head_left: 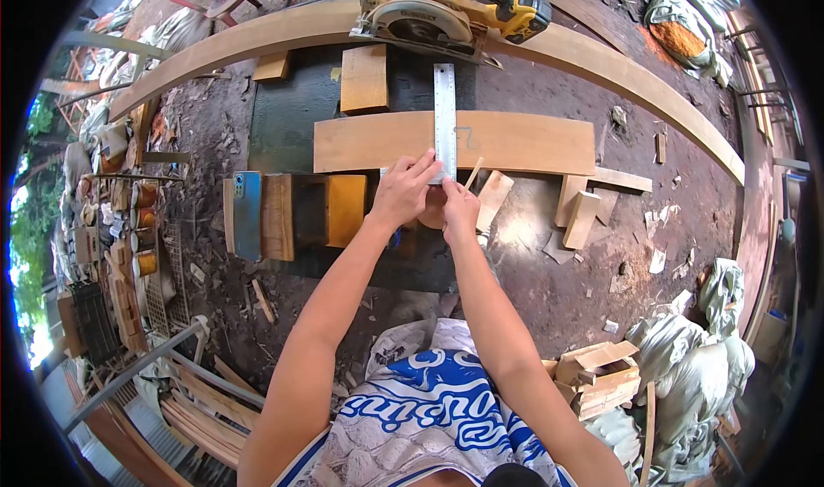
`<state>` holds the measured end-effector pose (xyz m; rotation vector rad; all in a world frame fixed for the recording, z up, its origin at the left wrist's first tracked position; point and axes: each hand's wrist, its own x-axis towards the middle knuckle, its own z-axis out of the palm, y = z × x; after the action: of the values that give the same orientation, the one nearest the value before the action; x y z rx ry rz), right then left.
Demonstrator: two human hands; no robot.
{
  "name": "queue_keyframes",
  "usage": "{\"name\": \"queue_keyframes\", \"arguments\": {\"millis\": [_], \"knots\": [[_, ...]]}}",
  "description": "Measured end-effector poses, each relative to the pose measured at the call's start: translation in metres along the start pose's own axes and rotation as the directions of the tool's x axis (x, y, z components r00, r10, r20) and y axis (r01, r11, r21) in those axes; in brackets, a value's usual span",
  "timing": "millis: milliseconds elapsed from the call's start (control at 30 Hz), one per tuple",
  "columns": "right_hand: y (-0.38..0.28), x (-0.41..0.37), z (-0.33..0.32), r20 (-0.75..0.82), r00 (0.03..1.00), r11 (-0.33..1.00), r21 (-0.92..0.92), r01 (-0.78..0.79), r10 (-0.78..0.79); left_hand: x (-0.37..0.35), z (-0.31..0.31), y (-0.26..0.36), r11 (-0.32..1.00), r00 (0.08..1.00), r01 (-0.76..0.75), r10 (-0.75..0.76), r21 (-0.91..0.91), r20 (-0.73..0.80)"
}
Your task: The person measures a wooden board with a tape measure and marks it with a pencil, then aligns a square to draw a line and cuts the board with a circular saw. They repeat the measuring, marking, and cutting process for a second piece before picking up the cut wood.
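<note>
A wooden board (378, 141) lies crosswise before me, with a pencilled mark right of its middle. Across it stands a metal try square (445, 118), its long ruled blade pointing away from me and its short arm along the board's near edge. My left hand (402, 192) is closed on that short arm, fingers reaching over onto the board. At the corner of the square, my right hand (461, 210) grips with thumb and fingers. A thin pale stick (475, 172) juts up beside the right hand; I cannot tell whether the hand holds it.
A yellow circular saw (429, 22) rests on a long beam (283, 30) at the far side. A wooden block (365, 77) sits behind the board. At left lie a blue phone (247, 215) and wood blocks (346, 210). Offcuts (581, 219) and sacks (699, 362) are at right.
</note>
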<state>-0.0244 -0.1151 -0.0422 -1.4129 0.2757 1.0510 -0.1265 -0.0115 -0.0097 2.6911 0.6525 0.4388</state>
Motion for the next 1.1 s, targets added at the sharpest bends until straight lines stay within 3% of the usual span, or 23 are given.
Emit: {"name": "queue_keyframes", "arguments": {"millis": [167,267,300,367,400,467,500,567,600,633,733,833,933,1100], "knots": [[-0.006,-0.003,-0.009,0.018,0.999,0.997,-0.075,0.028,-0.027,0.003,-0.004,0.003,0.998,0.999,-0.021,0.019,0.059,0.026],[-0.022,-0.001,-0.026,-0.11,0.984,0.983,-0.137,0.124,-0.139,0.003,-0.006,0.005,0.996,0.998,-0.017,0.01,0.093,0.068],[-0.025,0.001,-0.036,-0.128,0.932,0.926,-0.22,0.307,-0.34,0.004,-0.006,0.004,0.995,0.997,-0.019,0.013,0.098,0.07],[-0.042,0.007,-0.048,-0.071,0.937,0.938,0.036,0.344,-0.341,0.003,-0.005,0.003,0.995,0.997,-0.02,0.013,0.1,0.071],[-0.051,0.01,-0.053,-0.07,0.937,0.938,0.033,0.345,-0.342,0.004,-0.004,0.002,0.995,0.997,-0.021,0.014,0.099,0.074],[-0.074,0.009,-0.053,0.003,0.756,0.694,-0.395,0.602,-0.654,0.004,-0.004,0.003,0.995,0.997,-0.02,0.013,0.097,0.072],[-0.084,0.006,-0.048,0.006,0.755,0.692,-0.395,0.604,-0.656,0.004,-0.005,0.003,0.994,0.997,-0.024,0.016,0.104,0.075],[-0.1,0.004,-0.038,0.101,0.858,0.705,-0.527,0.475,-0.503,0.005,-0.01,0.004,0.993,0.997,-0.027,0.018,0.115,0.075],[-0.096,0.014,-0.032,0.216,0.742,0.582,-0.498,0.643,-0.635,0.006,-0.012,0.005,0.994,0.996,-0.017,0.007,0.11,0.093],[-0.092,0.025,-0.027,0.22,0.739,0.579,-0.497,0.646,-0.637,0.006,-0.013,0.007,0.994,0.994,-0.007,-0.004,0.105,0.111],[-0.09,0.041,-0.013,0.42,0.458,0.248,-0.465,0.85,-0.783,0.006,-0.013,0.007,0.995,0.994,0.003,-0.013,0.096,0.112],[-0.095,0.041,-0.009,0.468,0.507,0.175,-0.586,0.791,-0.724,0.004,-0.013,0.007,0.997,0.995,0.011,-0.019,0.079,0.099],[-0.093,0.05,-0.005,0.503,0.423,0.068,-0.581,0.811,-0.754,0.003,-0.012,0.006,0.997,0.996,0.009,-0.016,0.079,0.092],[-0.086,0.061,-0.002,0.495,0.455,0.043,-0.64,0.767,-0.741,0.003,-0.016,0.006,0.996,0.996,0.018,-0.026,0.089,0.089]]}}
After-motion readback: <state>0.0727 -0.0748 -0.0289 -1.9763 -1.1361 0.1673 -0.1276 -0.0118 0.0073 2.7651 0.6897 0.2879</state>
